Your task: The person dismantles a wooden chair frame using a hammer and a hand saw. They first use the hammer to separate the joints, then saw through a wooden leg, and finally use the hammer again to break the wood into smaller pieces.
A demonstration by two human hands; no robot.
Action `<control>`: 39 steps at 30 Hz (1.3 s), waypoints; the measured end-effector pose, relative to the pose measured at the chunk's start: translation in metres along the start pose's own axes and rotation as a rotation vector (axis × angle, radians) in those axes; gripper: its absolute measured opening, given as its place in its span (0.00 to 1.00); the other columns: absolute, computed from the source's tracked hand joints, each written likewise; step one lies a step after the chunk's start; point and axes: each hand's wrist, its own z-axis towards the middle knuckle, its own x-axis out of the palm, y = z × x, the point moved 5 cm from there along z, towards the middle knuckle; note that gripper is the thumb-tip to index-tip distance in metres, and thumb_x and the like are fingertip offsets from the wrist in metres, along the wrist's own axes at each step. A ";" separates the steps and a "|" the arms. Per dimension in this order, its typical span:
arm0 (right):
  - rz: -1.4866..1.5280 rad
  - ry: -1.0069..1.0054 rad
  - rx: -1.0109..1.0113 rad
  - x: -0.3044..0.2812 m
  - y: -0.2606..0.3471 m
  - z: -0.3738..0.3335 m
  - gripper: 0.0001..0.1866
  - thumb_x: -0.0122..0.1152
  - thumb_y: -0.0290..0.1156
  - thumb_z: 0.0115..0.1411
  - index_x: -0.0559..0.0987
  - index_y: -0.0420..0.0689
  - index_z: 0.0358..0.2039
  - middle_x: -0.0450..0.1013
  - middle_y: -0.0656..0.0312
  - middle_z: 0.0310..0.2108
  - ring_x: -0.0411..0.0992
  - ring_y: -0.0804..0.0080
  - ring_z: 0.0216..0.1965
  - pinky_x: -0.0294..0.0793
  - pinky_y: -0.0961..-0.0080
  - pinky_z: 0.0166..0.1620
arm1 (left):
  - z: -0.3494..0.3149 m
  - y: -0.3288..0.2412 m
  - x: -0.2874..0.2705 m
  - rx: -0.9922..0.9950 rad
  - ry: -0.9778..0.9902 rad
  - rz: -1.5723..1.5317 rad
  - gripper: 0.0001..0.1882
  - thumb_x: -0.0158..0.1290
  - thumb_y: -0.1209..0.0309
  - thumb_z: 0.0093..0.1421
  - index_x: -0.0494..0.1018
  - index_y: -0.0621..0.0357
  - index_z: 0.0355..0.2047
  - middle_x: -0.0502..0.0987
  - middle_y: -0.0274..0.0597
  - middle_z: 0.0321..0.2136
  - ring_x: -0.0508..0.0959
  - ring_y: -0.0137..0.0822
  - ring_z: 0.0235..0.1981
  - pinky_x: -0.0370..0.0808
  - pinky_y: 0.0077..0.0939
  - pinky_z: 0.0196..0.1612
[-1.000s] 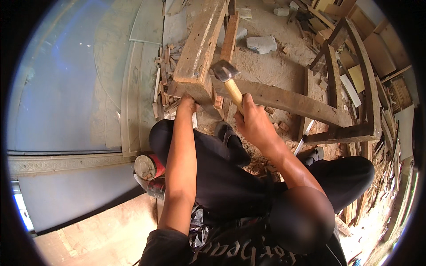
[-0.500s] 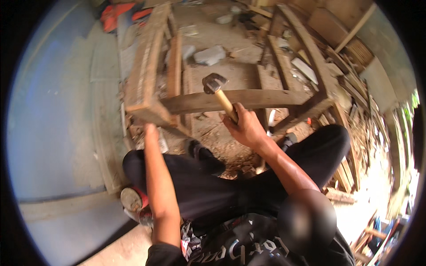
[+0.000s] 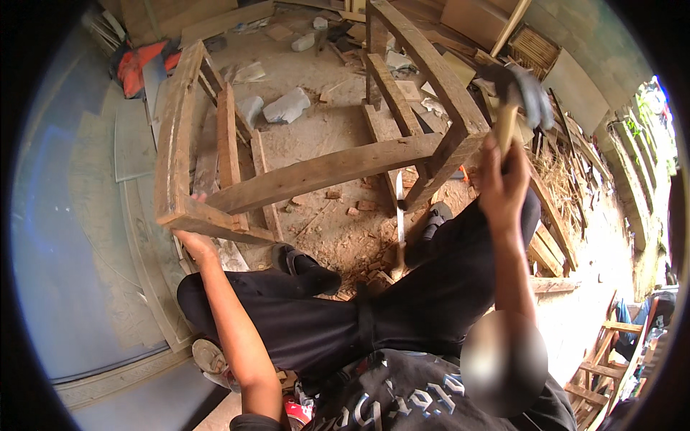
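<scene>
My right hand (image 3: 502,179) is wrapped round the pale wooden handle of a hammer (image 3: 509,118). The hammer's dark head, blurred by motion, is raised beside the right corner of a wooden frame (image 3: 323,171). The frame has posts and rails like a chair or bench, and its crossrail spans from left to right in front of me. At its near left corner, my left hand (image 3: 195,244) grips the wood from below. Fingertips show above that corner, and the rail hides the rest of the fingers.
A blue-grey panel (image 3: 86,273) stands close on the left. Stone-like lumps (image 3: 286,106) and wood chips lie on the dirt floor. A long narrow strip (image 3: 400,215) stands between my feet. Timber pieces (image 3: 550,255) are piled at right; an orange-red cloth (image 3: 140,68) lies far left.
The hammer has gone from in front of the crossrail up and to the right, beside the frame's right corner. My left hand stays at the left corner. The view has shifted.
</scene>
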 end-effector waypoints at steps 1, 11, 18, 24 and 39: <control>0.027 -0.012 0.095 -0.009 0.001 0.015 0.14 0.62 0.38 0.67 0.74 0.39 0.39 0.68 0.68 0.22 0.67 0.82 0.24 0.66 0.80 0.26 | 0.000 -0.005 -0.004 0.058 -0.075 0.001 0.42 0.27 0.39 0.71 0.51 0.63 0.68 0.67 0.64 0.58 0.73 0.52 0.59 0.66 0.49 0.63; -0.193 -0.028 0.649 -0.029 -0.110 0.033 0.36 0.63 0.68 0.56 0.76 0.40 0.29 0.68 0.66 0.18 0.69 0.78 0.18 0.67 0.76 0.19 | -0.124 -0.082 0.182 0.941 0.503 0.277 0.16 0.50 0.61 0.69 0.73 0.64 0.43 0.77 0.47 0.42 0.77 0.42 0.47 0.72 0.42 0.54; -0.082 0.012 0.504 0.005 -0.118 -0.001 0.35 0.66 0.60 0.59 0.70 0.37 0.42 0.66 0.67 0.24 0.66 0.82 0.21 0.70 0.81 0.22 | -0.135 0.060 0.322 0.698 0.972 1.241 0.47 0.60 0.30 0.47 0.73 0.65 0.47 0.79 0.52 0.44 0.78 0.50 0.49 0.70 0.44 0.55; -0.069 0.036 0.338 0.008 -0.140 0.005 0.35 0.66 0.57 0.60 0.69 0.36 0.47 0.69 0.65 0.27 0.67 0.82 0.20 0.69 0.82 0.21 | -0.138 0.089 0.328 0.489 1.115 1.252 0.50 0.57 0.25 0.44 0.73 0.65 0.45 0.81 0.56 0.37 0.81 0.51 0.43 0.73 0.45 0.51; -0.061 0.175 0.892 -0.009 -0.192 -0.015 0.52 0.35 0.78 0.61 0.82 0.34 0.31 0.70 0.58 0.19 0.69 0.70 0.18 0.69 0.72 0.22 | -0.122 0.060 0.297 0.662 1.100 0.894 0.43 0.64 0.44 0.53 0.66 0.58 0.61 0.69 0.54 0.60 0.66 0.52 0.64 0.58 0.50 0.66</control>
